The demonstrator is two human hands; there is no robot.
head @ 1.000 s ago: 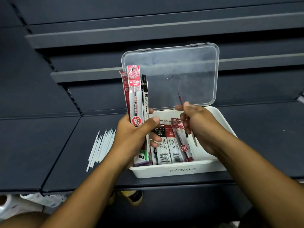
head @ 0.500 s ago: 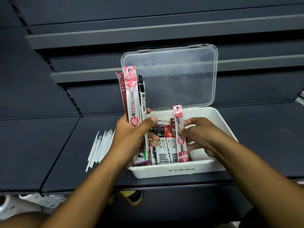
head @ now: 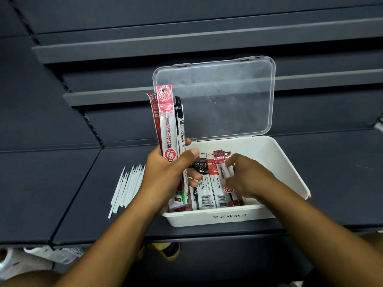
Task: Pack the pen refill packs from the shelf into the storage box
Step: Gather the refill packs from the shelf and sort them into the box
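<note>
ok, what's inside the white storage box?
Refill packs lie side by side in the left half of the storage box; the right half shows bare floor. The right hand covers the rightmost packs, the left hand the leftmost.

One storage box [head: 288, 170], two hands [head: 165, 175] [head: 246, 180], three upright packs [head: 168, 125], at least four boxed packs [head: 204, 190], some dozen white sticks [head: 129, 183].

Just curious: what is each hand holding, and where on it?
Left hand grips a bundle of refill packs by its lower part, upright. Right hand touches a red pack in the box; whether it grips is unclear.
</note>
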